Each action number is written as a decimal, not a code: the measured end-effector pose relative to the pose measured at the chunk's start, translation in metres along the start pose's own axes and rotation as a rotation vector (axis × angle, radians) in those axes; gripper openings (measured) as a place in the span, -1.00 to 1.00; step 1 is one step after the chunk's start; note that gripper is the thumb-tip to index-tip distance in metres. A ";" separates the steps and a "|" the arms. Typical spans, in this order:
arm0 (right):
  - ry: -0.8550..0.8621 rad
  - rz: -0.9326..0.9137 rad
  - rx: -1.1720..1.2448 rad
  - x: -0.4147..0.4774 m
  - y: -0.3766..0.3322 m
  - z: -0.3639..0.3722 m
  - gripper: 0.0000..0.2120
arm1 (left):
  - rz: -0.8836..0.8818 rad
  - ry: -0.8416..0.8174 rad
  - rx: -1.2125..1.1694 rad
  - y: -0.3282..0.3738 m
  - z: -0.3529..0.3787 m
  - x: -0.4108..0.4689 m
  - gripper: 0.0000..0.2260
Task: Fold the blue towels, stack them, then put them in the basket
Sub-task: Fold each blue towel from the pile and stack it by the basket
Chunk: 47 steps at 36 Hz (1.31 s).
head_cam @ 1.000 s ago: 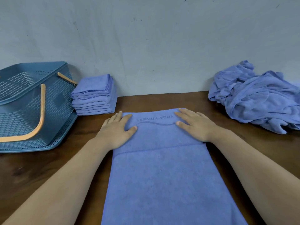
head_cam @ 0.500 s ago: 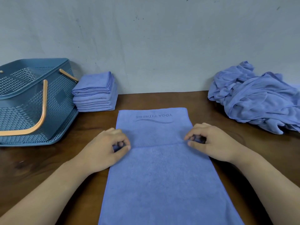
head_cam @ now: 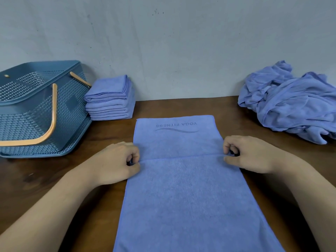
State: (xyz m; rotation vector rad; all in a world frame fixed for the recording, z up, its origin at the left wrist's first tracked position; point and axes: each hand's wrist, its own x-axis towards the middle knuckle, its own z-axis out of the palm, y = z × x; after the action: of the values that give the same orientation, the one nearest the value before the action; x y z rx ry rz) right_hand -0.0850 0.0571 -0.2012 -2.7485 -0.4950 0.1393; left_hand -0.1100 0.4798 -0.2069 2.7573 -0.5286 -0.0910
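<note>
Head view: the blue towel (head_cam: 183,188) is lying lengthwise on the table (head_cam: 181,108), running straight away from the person; left hand (head_cam: 116,160) and right hand (head_cam: 249,153) are pinching opposite ends of its cross edge, equally near

head view | forward-down | close over table (head_cam: 181,108) | wall (head_cam: 172,42) behind

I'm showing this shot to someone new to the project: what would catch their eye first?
The long blue towel spread down the middle, both hands, left and right, pinching its side edges at a crease. Next, the neat folded stack beside the blue basket at left, against the rumpled towel heap at right.
</note>
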 end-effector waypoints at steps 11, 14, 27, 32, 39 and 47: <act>-0.056 -0.022 0.235 -0.005 -0.006 -0.016 -0.86 | 0.109 0.034 -0.614 0.018 -0.016 -0.006 -0.89; -0.064 -0.069 0.528 -0.008 -0.004 -0.021 -0.80 | 0.148 0.023 -0.771 0.015 -0.020 -0.006 -0.89; 0.483 0.008 0.895 0.024 -0.028 -0.012 -0.67 | -0.097 0.493 -1.124 0.017 -0.014 0.017 -0.74; 0.361 0.071 0.522 0.045 -0.013 0.030 -0.74 | -0.157 0.290 -0.737 0.001 0.017 0.028 -0.86; 0.369 0.009 0.281 0.033 -0.016 0.044 -0.76 | -0.078 0.241 -0.375 -0.001 0.028 0.019 -0.83; 0.404 -0.075 0.092 0.009 -0.024 0.055 -0.78 | 0.018 0.305 -0.119 0.007 0.042 -0.008 -0.80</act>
State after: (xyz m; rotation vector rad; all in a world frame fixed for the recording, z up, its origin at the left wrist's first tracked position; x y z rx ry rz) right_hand -0.0930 0.0985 -0.2447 -2.5676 -0.4634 -0.3934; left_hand -0.1251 0.4632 -0.2445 2.5835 -0.4486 0.2885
